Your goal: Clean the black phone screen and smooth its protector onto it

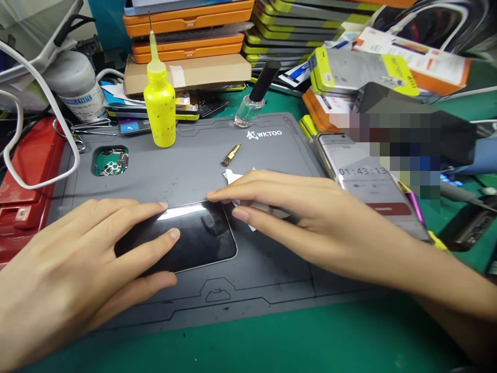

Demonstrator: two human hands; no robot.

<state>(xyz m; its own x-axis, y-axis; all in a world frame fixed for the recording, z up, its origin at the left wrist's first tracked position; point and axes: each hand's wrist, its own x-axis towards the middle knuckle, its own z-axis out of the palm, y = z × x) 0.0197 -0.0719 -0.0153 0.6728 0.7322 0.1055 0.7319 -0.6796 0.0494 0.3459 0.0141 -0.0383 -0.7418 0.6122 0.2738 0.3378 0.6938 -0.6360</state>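
A smartphone [209,233] with a dark, glossy screen lies face up on the grey work mat [186,171]. My left hand [104,254] spans its left part: one fingertip is at the far edge, another rests on the glass, and the thumb is along the near edge. From the right, my right hand [287,207] touches the far edge near the phone's right corner with a stretched index finger; its thumb is apart, beside the corner. Partly under that hand is a crumpled white piece [233,177], paper or cloth. Its other fingers are hidden.
Beyond the phone lies a small brush tip [232,154]. A yellow needle bottle [160,103] and a glass bottle with black cap [254,98] stand at the mat's far side. Another phone showing a timer [373,181] is at right. Stacked boxes [190,23] line the back.
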